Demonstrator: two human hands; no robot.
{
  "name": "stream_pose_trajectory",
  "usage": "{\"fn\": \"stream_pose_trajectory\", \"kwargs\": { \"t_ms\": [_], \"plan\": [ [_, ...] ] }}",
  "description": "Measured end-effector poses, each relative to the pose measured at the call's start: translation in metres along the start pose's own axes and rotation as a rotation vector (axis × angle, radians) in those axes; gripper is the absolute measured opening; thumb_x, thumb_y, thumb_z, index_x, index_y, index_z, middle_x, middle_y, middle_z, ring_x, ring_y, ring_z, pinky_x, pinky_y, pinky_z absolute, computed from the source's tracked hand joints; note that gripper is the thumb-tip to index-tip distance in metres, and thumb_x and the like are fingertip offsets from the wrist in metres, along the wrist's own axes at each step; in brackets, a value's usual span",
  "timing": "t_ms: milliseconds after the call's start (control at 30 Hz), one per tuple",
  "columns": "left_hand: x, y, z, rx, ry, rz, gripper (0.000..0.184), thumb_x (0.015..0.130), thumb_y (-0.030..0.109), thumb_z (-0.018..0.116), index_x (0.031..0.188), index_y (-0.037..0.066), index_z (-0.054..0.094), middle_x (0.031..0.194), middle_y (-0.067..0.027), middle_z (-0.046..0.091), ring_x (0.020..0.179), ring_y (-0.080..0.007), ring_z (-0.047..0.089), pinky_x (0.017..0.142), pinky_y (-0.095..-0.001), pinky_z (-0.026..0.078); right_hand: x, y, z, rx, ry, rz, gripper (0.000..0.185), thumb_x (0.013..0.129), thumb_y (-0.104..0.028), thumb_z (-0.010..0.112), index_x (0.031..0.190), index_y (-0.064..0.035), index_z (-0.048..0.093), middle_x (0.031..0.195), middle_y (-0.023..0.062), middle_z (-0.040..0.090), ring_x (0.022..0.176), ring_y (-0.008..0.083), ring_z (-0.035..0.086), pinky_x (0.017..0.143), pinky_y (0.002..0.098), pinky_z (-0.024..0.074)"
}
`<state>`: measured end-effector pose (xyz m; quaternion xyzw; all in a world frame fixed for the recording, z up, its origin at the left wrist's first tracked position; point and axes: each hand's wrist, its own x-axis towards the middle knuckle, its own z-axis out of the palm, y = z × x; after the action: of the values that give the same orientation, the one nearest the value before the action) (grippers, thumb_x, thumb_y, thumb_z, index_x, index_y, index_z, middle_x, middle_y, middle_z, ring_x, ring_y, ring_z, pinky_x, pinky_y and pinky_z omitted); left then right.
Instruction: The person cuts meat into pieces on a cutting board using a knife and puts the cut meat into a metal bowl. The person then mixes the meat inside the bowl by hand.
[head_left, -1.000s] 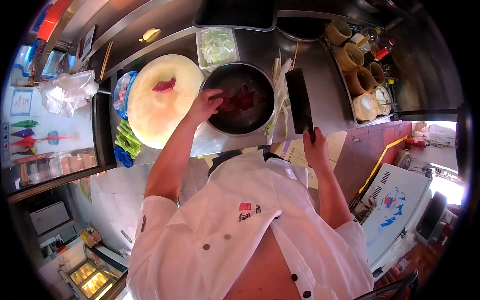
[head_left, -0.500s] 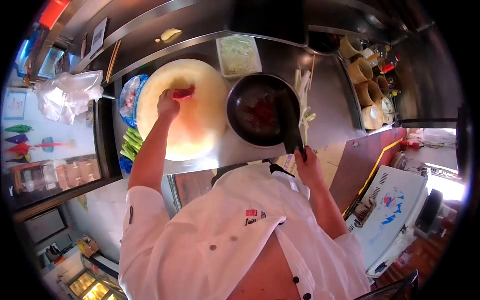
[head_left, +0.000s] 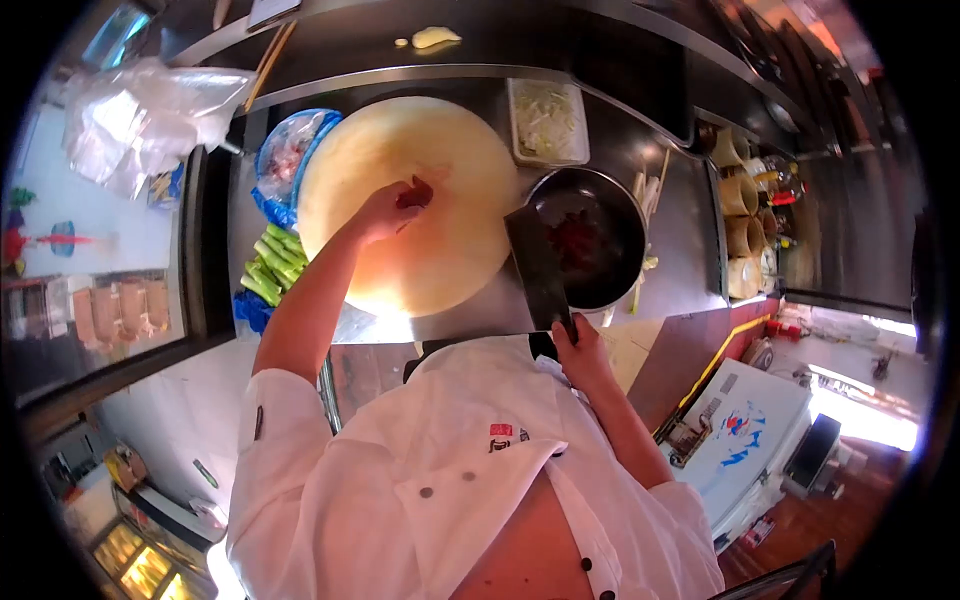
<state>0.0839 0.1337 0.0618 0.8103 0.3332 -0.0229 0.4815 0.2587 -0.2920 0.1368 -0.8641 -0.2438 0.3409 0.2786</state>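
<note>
Fisheye warp, black corners; glare on counter (head_left: pixel 690 250) (front edge).

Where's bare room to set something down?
Steel counter between the pale stalks and bamboo cups; also the round board, beyond the left hand. Crowded: between board and pan (cleaver); left of board (green stalks, blue bag).

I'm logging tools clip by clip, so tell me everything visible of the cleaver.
The cleaver has a broad, roughly rectangular dark blade, apparently metal, and a dark handle, its end wrapped by the right hand. The blade points forward and slightly leftward, between the round chopping block and the dark pan. In this view its far end overlaps the block's edge and its right side the pan's rim; whether it touches either cannot be told.
</note>
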Motion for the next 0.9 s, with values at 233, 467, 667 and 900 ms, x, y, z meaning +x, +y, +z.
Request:
{"fn": "stream_pose_trajectory", "kwargs": {
  "t_ms": [233, 467, 667, 900],
  "plan": [
    [-0.1, 0.015, -0.016, -0.668, -0.093, -0.024, 0.027, 0.098, -0.001, 0.065, 0.124, -0.002, 0.061, 0.114, -0.0132, 0.072, 0.107, -0.0223, 0.071, 0.097, -0.0372, 0.058, 0.027, -0.039, 0.014, -0.03, -0.105, -0.096, 0.033, 0.103, -0.034, 0.065, 0.106, -0.0006, 0.062, 0.085, 0.027, 0.068, 0.083, 0.0441, 0.07, 0.073, 0.0492, 0.0531],
    [-0.112, -0.016, -0.006, -0.105, 0.13, -0.103, 0.031, 0.096, 0.014, 0.074, 0.123, 0.003, 0.065, 0.112, -0.0152, 0.074, 0.1, -0.0273, 0.073, 0.091, -0.0394, 0.058, 0.05, -0.032, 0.034, -0.086, -0.128, -0.25, 0.033, 0.102, -0.031, 0.066, 0.103, 0.0017, 0.062, 0.08, 0.0217, 0.065, 0.071, 0.0336, 0.063, 0.071, 0.0441, 0.0517],
    [-0.138, -0.074, 0.033, 0.169, 0.437, -0.249, 0.037, 0.088, 0.018, 0.078, 0.121, 0.007, 0.068, 0.11, -0.0152, 0.068, 0.102, -0.0359, 0.068, 0.093, -0.0446, 0.057, 0.055, -0.039, 0.033, -0.153, -0.211, -0.249, 0.033, 0.103, -0.034, 0.063, 0.11, -0.0015, 0.062, 0.093, 0.0281, 0.071, 0.092, 0.0518, 0.068, 0.08, 0.0558, 0.0537],
    [-0.126, -0.068, 0.059, 0.27, 0.615, 0.417, 0.045, 0.078, 0.014, 0.085, 0.119, 0.006, 0.066, 0.129, -0.0154, 0.064, 0.117, -0.0398, 0.062, 0.102, -0.0498, 0.05, 0.062, -0.074, 0.048, -0.334, -0.315, -0.326, 0.031, 0.104, -0.033, 0.061, 0.112, -0.0039, 0.06, 0.092, 0.0268, 0.071, 0.088, 0.05, 0.069, 0.079, 0.058, 0.0536]
  ]
}}
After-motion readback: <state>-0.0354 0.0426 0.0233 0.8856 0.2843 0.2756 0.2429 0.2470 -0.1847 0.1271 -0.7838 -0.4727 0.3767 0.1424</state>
